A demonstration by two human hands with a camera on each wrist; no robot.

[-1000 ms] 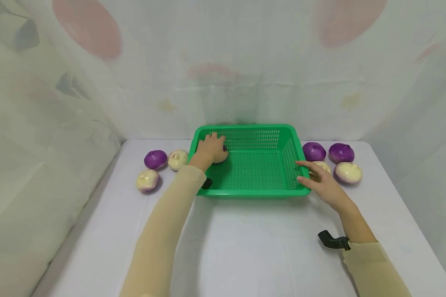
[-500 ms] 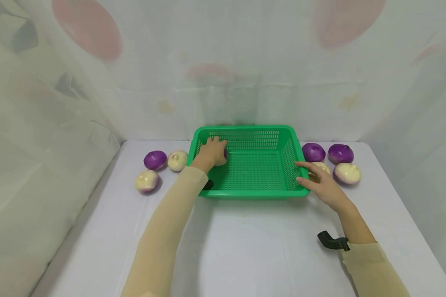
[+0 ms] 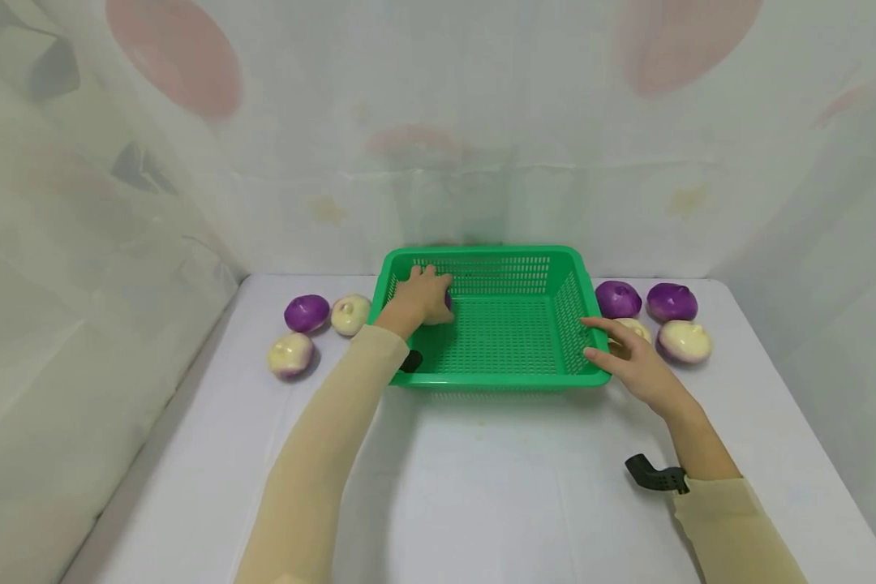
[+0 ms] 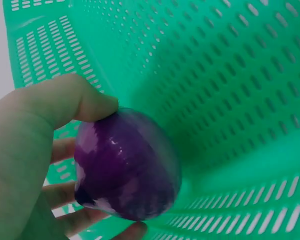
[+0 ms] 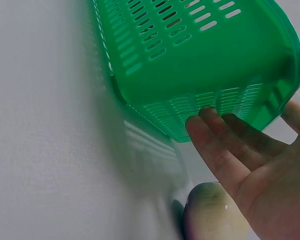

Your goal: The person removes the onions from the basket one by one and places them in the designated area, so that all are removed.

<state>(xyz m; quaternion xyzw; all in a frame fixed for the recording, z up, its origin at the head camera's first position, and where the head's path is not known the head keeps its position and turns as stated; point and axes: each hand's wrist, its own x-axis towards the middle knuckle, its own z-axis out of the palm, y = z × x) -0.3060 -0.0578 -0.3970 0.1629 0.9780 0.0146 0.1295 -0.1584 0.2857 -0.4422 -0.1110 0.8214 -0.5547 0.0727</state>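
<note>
The left hand [image 3: 418,298] has barely shifted, gripping the purple onion [image 4: 126,167] inside the green basket [image 3: 496,377]. The right hand [image 3: 631,362], fingers straight, is steadying the basket's wall; released carelessly, the onion could roll.

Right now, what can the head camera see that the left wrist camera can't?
Only the head view shows the white table, the right hand against the basket's right side, and the purple and white onions lying outside: three on the left, four on the right.

Only the left wrist view shows the purple onion clearly, gripped by thumb and fingers.

Both show the green basket and the left hand inside it.
</note>
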